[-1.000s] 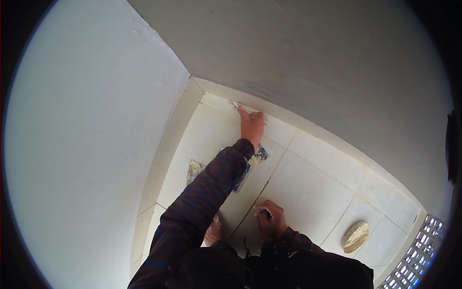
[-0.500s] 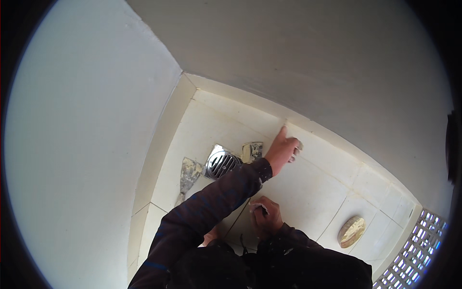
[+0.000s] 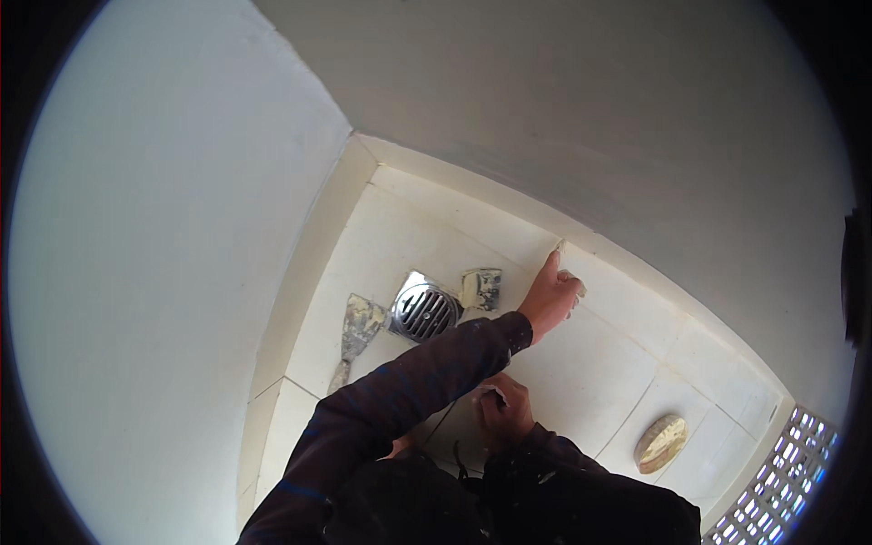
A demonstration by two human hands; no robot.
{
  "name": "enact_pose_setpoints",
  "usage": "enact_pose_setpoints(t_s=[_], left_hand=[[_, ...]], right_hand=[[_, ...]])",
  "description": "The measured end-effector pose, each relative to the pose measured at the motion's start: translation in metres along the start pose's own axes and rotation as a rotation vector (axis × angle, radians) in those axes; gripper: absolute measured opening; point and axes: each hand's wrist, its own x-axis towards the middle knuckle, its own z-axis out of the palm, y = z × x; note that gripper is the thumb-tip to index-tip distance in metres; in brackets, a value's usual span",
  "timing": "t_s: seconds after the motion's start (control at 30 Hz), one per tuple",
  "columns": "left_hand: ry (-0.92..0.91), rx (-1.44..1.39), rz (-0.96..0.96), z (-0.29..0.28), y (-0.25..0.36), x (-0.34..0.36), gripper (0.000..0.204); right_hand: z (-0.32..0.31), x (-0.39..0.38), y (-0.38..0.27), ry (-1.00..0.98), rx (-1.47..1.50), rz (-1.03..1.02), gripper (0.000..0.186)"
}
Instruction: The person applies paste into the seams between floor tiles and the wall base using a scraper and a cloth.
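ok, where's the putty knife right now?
Head view, left of centre: the putty knife lies on the floor tiles, just left of the round metal drain, untouched by either hand.

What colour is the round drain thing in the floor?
The floor drain is shiny silver metal with dark slots, seen best in the head view.

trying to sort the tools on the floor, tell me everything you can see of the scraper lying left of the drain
The scraper is a putty-knife type tool lying flat on the pale floor tile, just left of the round metal drain. Its broad blade, smeared with whitish paste, points up toward the wall and narrows to a slim handle, also dirtied, that ends near a tile joint. Neither of the hands touches it; the dark sleeve passes close on its right. Whether blade and drain touch cannot be told.
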Motion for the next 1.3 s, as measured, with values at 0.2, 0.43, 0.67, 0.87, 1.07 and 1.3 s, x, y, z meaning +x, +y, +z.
enact_pose_setpoints(t_s=[0.2,0.43,0.67,0.87,1.07,1.3], left_hand=[[0.543,-0.604,0.429,-0.09,0.062,-0.01,0.034],[0.165,-1.05,0.649,-0.195,0.103,0.009,0.013],[0.058,-1.1,0.653,-0.193,0.107,-0.005,0.003],[0.004,-1.184,0.639,-0.177,0.104,-0.032,0.002],[0.163,-1.206,0.665,-0.18,0.118,-0.003,0.011],[0.252,-1.147,0.596,-0.168,0.135,0.003,0.013]], right_hand=[[-0.002,-0.001,0.004,-0.024,0.013,0.041,0.016],[0.001,-0.004,0.015,-0.025,0.023,0.014,0.017],[0.001,-0.002,0.013,-0.018,0.043,0.003,0.017],[-0.002,-0.002,0.015,-0.027,0.029,-0.003,0.016],[-0.001,-0.004,0.017,-0.026,0.014,0.004,0.014],[0.002,-0.004,0.016,-0.025,0.022,0.001,0.016]])
